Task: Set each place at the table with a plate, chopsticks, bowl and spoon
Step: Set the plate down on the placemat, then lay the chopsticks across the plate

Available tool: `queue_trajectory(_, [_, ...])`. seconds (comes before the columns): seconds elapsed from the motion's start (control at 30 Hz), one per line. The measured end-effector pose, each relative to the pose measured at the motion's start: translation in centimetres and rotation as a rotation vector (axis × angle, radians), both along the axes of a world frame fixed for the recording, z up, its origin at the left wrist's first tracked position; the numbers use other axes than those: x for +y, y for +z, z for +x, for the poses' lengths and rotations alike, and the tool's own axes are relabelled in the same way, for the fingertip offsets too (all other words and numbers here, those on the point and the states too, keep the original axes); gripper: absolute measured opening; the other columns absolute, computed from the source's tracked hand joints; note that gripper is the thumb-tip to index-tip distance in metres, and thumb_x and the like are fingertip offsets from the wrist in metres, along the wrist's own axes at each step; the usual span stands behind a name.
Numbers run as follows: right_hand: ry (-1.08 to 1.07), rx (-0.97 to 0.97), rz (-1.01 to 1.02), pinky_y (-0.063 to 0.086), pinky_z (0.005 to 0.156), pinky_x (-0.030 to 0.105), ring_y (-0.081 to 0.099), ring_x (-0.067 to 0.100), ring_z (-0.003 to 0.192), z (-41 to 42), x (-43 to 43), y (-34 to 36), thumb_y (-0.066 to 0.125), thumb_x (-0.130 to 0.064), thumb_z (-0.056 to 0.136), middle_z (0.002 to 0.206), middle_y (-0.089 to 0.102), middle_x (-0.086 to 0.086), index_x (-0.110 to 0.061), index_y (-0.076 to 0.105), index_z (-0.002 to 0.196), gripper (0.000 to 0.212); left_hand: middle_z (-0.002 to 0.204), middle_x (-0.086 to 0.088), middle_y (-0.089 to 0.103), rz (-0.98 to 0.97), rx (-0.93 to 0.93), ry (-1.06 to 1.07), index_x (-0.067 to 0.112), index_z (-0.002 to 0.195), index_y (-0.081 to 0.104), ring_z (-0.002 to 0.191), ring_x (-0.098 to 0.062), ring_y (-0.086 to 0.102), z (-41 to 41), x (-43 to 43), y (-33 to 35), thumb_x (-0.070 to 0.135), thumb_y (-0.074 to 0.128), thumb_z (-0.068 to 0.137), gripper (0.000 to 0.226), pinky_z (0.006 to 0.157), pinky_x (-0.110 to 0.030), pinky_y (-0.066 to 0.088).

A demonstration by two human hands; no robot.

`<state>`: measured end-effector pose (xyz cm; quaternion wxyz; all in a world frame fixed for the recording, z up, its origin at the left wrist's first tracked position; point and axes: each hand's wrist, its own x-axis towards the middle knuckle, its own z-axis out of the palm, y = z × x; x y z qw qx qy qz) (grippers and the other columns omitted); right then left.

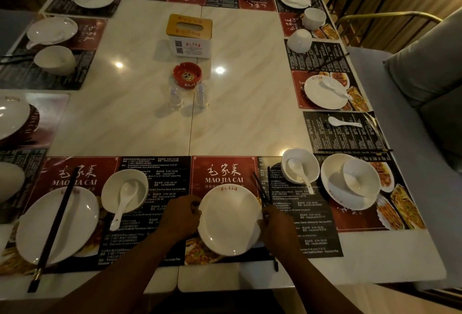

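I see both hands low in the centre of the frame, clamped on one white plate (228, 221). My left hand (180, 216) grips its left rim with curled fingers, and my right hand (275, 226) curls against its right rim. The plate sits on a red and black placemat (225, 171) at the near edge of the table (150, 118). A pair of dark chopsticks (261, 187) runs along the plate's right side and passes under my right hand; I cannot tell whether that hand also holds them. Up and to the right, a bowl (308, 161) holds a spoon (298, 174). A tissue box (189, 34) and a red ashtray (187, 74) stand mid-table.
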<state>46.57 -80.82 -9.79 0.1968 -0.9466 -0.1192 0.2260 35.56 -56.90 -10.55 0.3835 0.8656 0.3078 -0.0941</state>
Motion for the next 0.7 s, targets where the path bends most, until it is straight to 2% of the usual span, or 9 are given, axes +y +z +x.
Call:
queue_trajectory(0.2, [0.026,-0.045,-0.004,0.040,0.072,0.019,0.055,0.006,0.081,0.1,-0.1,0.4,0.066,-0.028,0.092,0.096,0.069,-0.006,-0.024,0.065,0.106,0.015,0.083,0.016,0.062,0.017,-0.006,0.010,0.023,0.109,0.071,0.074,0.001,0.059,0.1,-0.4,0.5,0.016,0.070,0.086,0.024,0.063,-0.012,0.043])
queue_trajectory(0.3, [-0.004,-0.134,-0.024,0.048,0.072,0.024,0.060,0.012,0.087,0.5,-1.2,0.8,0.064,-0.025,0.090,0.096,0.063,-0.005,-0.024,0.062,0.099,0.009,0.091,0.010,0.067,0.034,-0.005,0.036,0.023,0.107,0.071,0.080,-0.003,0.061,0.3,-0.6,0.7,0.017,0.070,0.087,0.021,0.066,-0.014,0.044])
queue_trajectory(0.4, [0.014,-0.150,-0.100,0.056,0.078,0.033,0.060,0.018,0.096,0.7,-3.1,0.7,0.067,-0.025,0.082,0.106,0.060,-0.001,-0.021,0.059,0.109,0.029,0.093,0.009,0.068,0.078,-0.044,0.065,0.023,0.101,0.071,0.085,-0.008,0.064,0.7,-0.8,1.1,0.017,0.069,0.086,0.016,0.070,-0.019,0.048])
queue_trajectory(0.5, [0.068,-0.069,-0.145,0.056,0.077,0.029,0.062,0.016,0.094,0.3,-4.4,0.6,0.071,-0.027,0.082,0.111,0.060,-0.001,-0.021,0.055,0.117,0.039,0.092,0.009,0.067,0.121,-0.097,0.064,0.022,0.100,0.072,0.083,-0.007,0.061,1.6,-1.2,1.7,0.015,0.066,0.088,0.015,0.068,-0.018,0.046])
queue_trajectory(0.6, [0.096,-0.027,-0.183,0.054,0.078,0.024,0.062,0.013,0.091,0.4,-4.9,0.6,0.072,-0.024,0.085,0.109,0.062,-0.002,-0.021,0.058,0.111,0.030,0.099,0.003,0.069,0.100,-0.101,0.049,0.017,0.113,0.070,0.085,-0.007,0.061,2.7,-2.1,2.1,0.017,0.067,0.089,0.024,0.076,-0.021,0.052])
queue_trajectory(0.7, [0.041,-0.002,-0.098,0.055,0.078,0.025,0.062,0.011,0.088,0.6,-4.5,1.2,0.068,-0.018,0.089,0.098,0.064,-0.004,-0.023,0.061,0.100,0.014,0.101,0.003,0.071,0.019,-0.081,0.057,0.017,0.115,0.070,0.086,-0.006,0.061,4.0,-3.1,2.5,0.022,0.069,0.090,0.026,0.077,-0.021,0.050])
